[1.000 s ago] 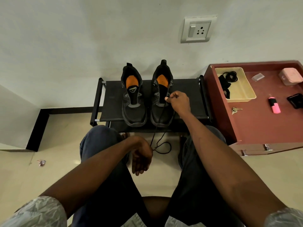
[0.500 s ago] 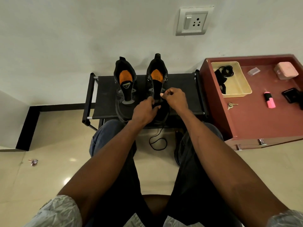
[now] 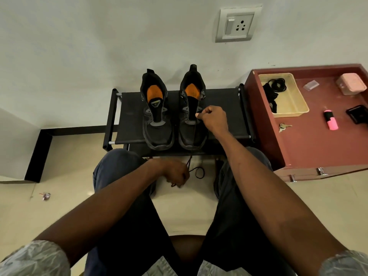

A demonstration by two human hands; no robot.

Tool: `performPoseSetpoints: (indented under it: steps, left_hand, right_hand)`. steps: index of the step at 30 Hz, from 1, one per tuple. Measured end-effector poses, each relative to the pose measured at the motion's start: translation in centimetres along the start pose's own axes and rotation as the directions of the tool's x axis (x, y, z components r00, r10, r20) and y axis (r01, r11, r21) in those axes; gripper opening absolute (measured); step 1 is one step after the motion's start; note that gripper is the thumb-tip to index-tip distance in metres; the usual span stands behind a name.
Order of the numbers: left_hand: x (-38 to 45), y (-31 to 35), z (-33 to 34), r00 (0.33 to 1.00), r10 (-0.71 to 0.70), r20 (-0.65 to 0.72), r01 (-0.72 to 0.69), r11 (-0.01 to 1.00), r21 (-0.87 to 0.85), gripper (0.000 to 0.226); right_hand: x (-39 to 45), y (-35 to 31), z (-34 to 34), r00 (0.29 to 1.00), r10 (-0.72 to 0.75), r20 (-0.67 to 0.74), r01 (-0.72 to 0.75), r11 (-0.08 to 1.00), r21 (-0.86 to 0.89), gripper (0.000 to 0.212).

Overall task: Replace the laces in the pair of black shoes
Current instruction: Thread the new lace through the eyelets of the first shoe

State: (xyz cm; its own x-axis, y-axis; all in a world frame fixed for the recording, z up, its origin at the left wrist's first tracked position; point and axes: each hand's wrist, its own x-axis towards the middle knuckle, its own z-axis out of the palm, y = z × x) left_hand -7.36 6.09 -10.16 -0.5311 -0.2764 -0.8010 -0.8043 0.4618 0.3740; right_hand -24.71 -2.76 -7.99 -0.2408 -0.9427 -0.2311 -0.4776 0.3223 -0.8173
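Note:
Two black shoes with orange insoles stand side by side on a low black rack [image 3: 131, 116], toes toward me. The left shoe [image 3: 157, 112] has no lace. My right hand [image 3: 213, 118] pinches a black lace [image 3: 196, 170] at the eyelets of the right shoe [image 3: 191, 116]. The lace runs down over the toe and loops above the floor. My left hand [image 3: 175, 174] is down between my knees, fingers closed on the lace's lower part.
A red-brown cabinet [image 3: 310, 148] stands to the right. On it are a yellow tray [image 3: 294, 104] with black laces [image 3: 272, 92], keys [image 3: 283, 126], a pink highlighter [image 3: 331, 122], a pink box [image 3: 351, 86] and a black item [image 3: 358, 116]. A wall socket [image 3: 238, 24] is above.
My left hand has dropped from the right shoe's tongue to between my knees, pulling the lace down. My right hand stays at the eyelets.

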Motion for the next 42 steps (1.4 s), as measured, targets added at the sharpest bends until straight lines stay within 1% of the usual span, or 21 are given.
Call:
performPoseSetpoints:
  steps: [2,4,6,7,8,9,10,11,12,13,14,16,18,21,23,26,29,33,35,39,42]
  left_hand:
    - [0.6,0.0,1.5,0.975,-0.092,0.203,0.064,0.988,0.138,0.021]
    - [0.6,-0.1,1.7,0.957,-0.164,0.241,0.132,0.981,0.142,0.02]
    - [-0.4,-0.4,0.4,0.967,-0.21,0.146,0.215,0.976,-0.019,0.017]
    - [-0.9,-0.6,-0.7,0.98,-0.2,0.018,0.2,0.971,-0.128,0.021]
    - [-1.4,-0.7,-1.8,0.968,-0.175,-0.178,0.132,0.965,-0.226,0.026]
    - [-1.7,-0.6,-2.9,0.899,-0.16,-0.407,0.025,0.948,-0.317,0.031]
    - [-1.8,-0.3,-3.7,0.77,-0.186,-0.61,-0.099,0.91,-0.402,0.034]
    - [-1.9,0.2,-4.1,0.61,-0.259,-0.749,-0.206,0.861,-0.466,0.035]
    - [-1.8,0.4,-4.5,0.471,-0.343,-0.812,-0.258,0.827,-0.499,0.033]
    - [-1.3,0.6,-4.8,0.397,-0.398,-0.827,-0.264,0.813,-0.519,0.033]
    - [-0.9,0.7,-5.0,0.382,-0.425,-0.821,-0.222,0.82,-0.527,0.034]
    - [-0.2,1.0,-5.2,0.42,-0.418,-0.805,-0.09,0.864,-0.496,0.036]
    - [1.0,1.4,-5.5,0.422,-0.39,-0.819,-0.01,0.901,-0.434,0.031]
    - [1.6,2.0,-5.6,0.373,-0.394,-0.84,0.005,0.906,-0.423,0.019]
    - [1.3,2.1,-5.8,0.372,-0.411,-0.832,-0.027,0.891,-0.453,0.016]
    - [0.7,2.0,-5.7,0.471,-0.383,-0.794,-0.093,0.874,-0.477,0.008]
    - [-0.1,1.4,-5.6,0.603,-0.289,-0.744,-0.179,0.859,-0.479,0.025]
    - [-1.1,1.2,-5.2,0.803,-0.133,-0.581,-0.209,0.85,-0.483,0.029]
    - [-1.5,1.1,-4.8,0.863,-0.099,-0.496,-0.215,0.816,-0.537,0.031]
    - [-2.1,0.7,-4.6,0.899,-0.087,-0.429,-0.23,0.741,-0.632,0.031]
    - [-2.0,0.6,-4.5,0.839,-0.13,-0.528,-0.312,0.681,-0.663,0.033]
  right_hand:
    - [-0.1,0.0,0.0,1.0,0.003,-0.009,-0.003,1.0,0.003,0.025]
    - [-0.2,0.1,0.0,1.0,0.005,-0.014,-0.005,1.0,-0.001,0.025]
    - [-0.2,0.1,0.1,1.0,0.001,-0.011,-0.001,1.0,-0.003,0.025]
    - [-0.2,0.0,0.1,1.0,-0.006,-0.009,0.006,1.0,-0.006,0.025]
    - [-0.3,0.0,0.1,1.0,-0.017,-0.006,0.017,1.0,-0.011,0.024]
    - [-0.3,0.0,0.0,1.0,-0.027,-0.002,0.027,0.999,-0.018,0.024]
    - [-0.3,0.0,0.0,0.999,-0.034,-0.001,0.034,0.999,-0.025,0.024]
    - [-0.3,0.1,0.0,0.999,-0.039,-0.002,0.039,0.999,-0.03,0.024]
    - [-0.4,0.1,0.1,0.999,-0.045,-0.001,0.045,0.998,-0.033,0.024]
    - [-0.4,0.1,0.1,0.999,-0.053,0.0,0.053,0.998,-0.038,0.025]
    - [-0.4,0.0,0.2,0.998,-0.061,0.0,0.061,0.997,-0.042,0.025]
    - [-0.5,-0.1,0.2,0.997,-0.079,0.004,0.079,0.996,-0.05,0.026]
    - [-0.5,0.0,0.1,0.996,-0.088,0.001,0.088,0.994,-0.069,0.026]
    - [-0.4,0.2,0.1,0.996,-0.09,-0.006,0.089,0.993,-0.081,0.026]
    - [-0.4,0.2,0.1,0.997,-0.078,-0.005,0.077,0.994,-0.077,0.025]
    - [-0.2,0.3,0.1,0.998,-0.065,-0.004,0.065,0.995,-0.074,0.024]
    - [-0.2,0.3,0.2,0.998,-0.055,-0.011,0.054,0.995,-0.08,0.025]
    - [-0.4,0.3,0.2,0.999,-0.038,-0.011,0.037,0.997,-0.071,0.026]
    - [-0.6,0.3,0.2,0.999,-0.04,-0.015,0.039,0.997,-0.063,0.026]
    - [-1.2,0.0,0.1,0.999,-0.053,0.005,0.053,0.997,-0.052,0.026]
    - [-1.7,0.1,0.3,0.999,-0.045,0.007,0.045,0.996,-0.079,0.03]
